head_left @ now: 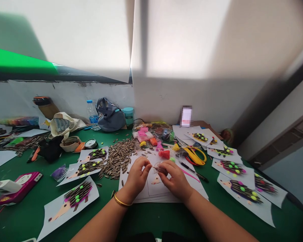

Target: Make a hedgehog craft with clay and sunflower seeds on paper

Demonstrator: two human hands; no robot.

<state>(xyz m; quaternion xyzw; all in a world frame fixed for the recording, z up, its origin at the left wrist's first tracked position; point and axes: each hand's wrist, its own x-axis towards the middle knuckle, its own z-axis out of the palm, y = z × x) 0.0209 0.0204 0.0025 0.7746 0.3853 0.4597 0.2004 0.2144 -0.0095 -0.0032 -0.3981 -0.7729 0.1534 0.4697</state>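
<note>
Above a sheet of white paper in front of me, my two hands almost meet at the fingertips. My left hand, with a yellow bangle at the wrist, pinches a tiny brownish bit. Thumb and fingers of my right hand close on a small clear plastic bag, whose contents I cannot make out. Below them on the paper lies a peach-coloured hedgehog face. Beyond the hands are a red clay packet, a black pen and a pink strip.
Sunflower seeds are heaped left of the paper. Seed-covered hedgehog pictures lie on the left and right of the green table. Yellow-handled scissors, clay bags, a lit phone and a blue bag stand farther back.
</note>
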